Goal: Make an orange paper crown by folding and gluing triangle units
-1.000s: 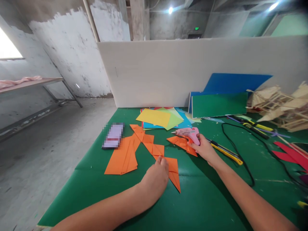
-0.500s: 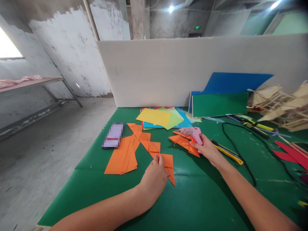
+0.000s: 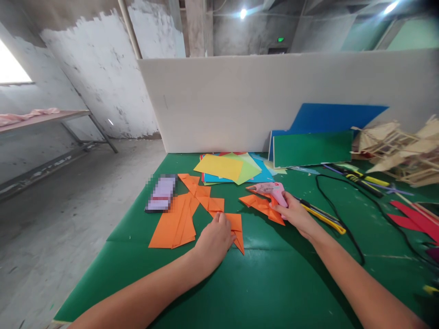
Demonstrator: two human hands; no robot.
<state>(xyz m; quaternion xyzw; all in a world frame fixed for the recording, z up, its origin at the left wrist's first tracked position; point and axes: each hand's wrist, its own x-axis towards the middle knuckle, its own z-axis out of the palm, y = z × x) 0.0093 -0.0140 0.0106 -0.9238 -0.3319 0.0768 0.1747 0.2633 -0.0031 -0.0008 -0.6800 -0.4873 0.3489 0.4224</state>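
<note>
My left hand is closed at the near end of a chain of folded orange paper pieces, its fingertips bent onto the paper and partly hiding it. A pointed flap of the chain pokes out right of the fingers. In my right hand is a pink glue gun, its nozzle pointing left. Just under the gun sits another folded orange paper shape; whether my right fingers also grip it, I cannot tell. Flat orange sheets lie left of the chain.
A phone with a blurred screen lies at the left. Coloured paper is stacked at the back. Rightward are a yellow cutter knife, a black cord, red strips and a wooden stick model. A pale board stands behind.
My left hand has slid the orange paper chain slightly away and to the left, toward the phone. The right hand and glue gun have barely moved.
</note>
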